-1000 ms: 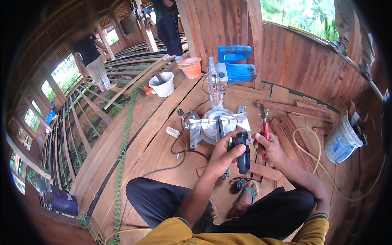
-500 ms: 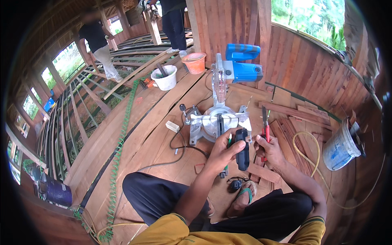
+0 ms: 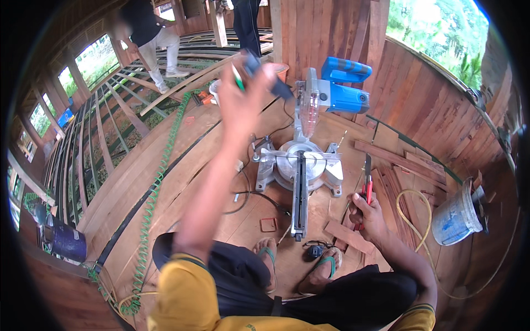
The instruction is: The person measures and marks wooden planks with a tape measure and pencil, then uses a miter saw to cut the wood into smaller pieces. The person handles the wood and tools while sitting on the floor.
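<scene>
My left hand [image 3: 243, 102] is raised and stretched far forward, smeared by motion. It holds a dark oblong object [image 3: 280, 88] whose kind I cannot make out, along with a green-and-white pencil-like stick [image 3: 238, 77]. Low on the right, my right hand [image 3: 366, 212] grips a red-handled knife [image 3: 369, 190], its dark blade pointing up. Between my arms stands a blue and silver mitre saw [image 3: 301, 165], its head up. A black tape measure [image 3: 314, 251] lies on the floor by my right foot.
Wood strips [image 3: 397, 187] and a yellow hose [image 3: 406, 220] lie to the right, beside a paint-stained bucket [image 3: 455, 218]. A green coiled hose [image 3: 157, 187] runs along the left. Beyond it are open floor joists [image 3: 118, 107], with a person [image 3: 149, 38] on them. An orange bucket [image 3: 282, 71] is partly hidden.
My left hand has swung forward and up to the left, carrying the dark object and the stick away from in front of the saw. My right hand has lowered slightly, still gripping the knife.
</scene>
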`<state>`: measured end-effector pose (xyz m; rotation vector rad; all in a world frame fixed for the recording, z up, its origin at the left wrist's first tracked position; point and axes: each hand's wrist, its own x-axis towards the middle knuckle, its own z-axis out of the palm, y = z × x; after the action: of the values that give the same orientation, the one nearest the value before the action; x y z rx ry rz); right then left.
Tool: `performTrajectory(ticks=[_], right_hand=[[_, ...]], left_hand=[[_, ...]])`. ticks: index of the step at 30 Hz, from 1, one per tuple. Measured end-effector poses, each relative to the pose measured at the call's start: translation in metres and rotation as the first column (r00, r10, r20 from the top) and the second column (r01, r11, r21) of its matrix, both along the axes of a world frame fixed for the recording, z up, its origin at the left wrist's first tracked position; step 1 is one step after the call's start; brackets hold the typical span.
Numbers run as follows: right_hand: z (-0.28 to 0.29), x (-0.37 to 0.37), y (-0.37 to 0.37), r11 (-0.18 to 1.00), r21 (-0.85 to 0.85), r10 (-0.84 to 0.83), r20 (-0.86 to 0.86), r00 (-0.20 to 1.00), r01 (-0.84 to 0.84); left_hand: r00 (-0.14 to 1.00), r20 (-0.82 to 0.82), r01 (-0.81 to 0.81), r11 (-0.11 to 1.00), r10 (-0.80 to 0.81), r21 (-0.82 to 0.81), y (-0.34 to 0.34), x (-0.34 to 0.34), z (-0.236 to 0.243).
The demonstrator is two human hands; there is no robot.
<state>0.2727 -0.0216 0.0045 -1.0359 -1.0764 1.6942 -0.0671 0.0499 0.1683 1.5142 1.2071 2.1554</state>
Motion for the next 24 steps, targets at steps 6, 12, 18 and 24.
performTrajectory(ticks=[6,12,18,24], right_hand=[[-0.032,-0.013,0.025,0.983,-0.185,0.004,-0.039,0.999,-0.011],[-0.072,-0.008,0.047,0.94,-0.333,0.071,-0.027,0.997,-0.076],[-0.104,0.011,0.083,0.9,-0.415,-0.139,0.014,0.99,0.132],[-0.131,0.012,0.102,0.851,-0.521,-0.085,-0.013,0.996,0.065]], left_hand=[[0.979,-0.099,-0.185,0.979,0.176,-0.089,0.07,-0.152,0.05],[0.945,0.146,-0.167,0.815,0.292,-0.555,0.121,-0.232,-0.119],[0.818,0.486,0.149,0.701,0.309,-0.697,0.122,-0.227,-0.272],[0.667,0.575,0.201,0.63,0.473,-0.75,0.088,-0.234,-0.346]])
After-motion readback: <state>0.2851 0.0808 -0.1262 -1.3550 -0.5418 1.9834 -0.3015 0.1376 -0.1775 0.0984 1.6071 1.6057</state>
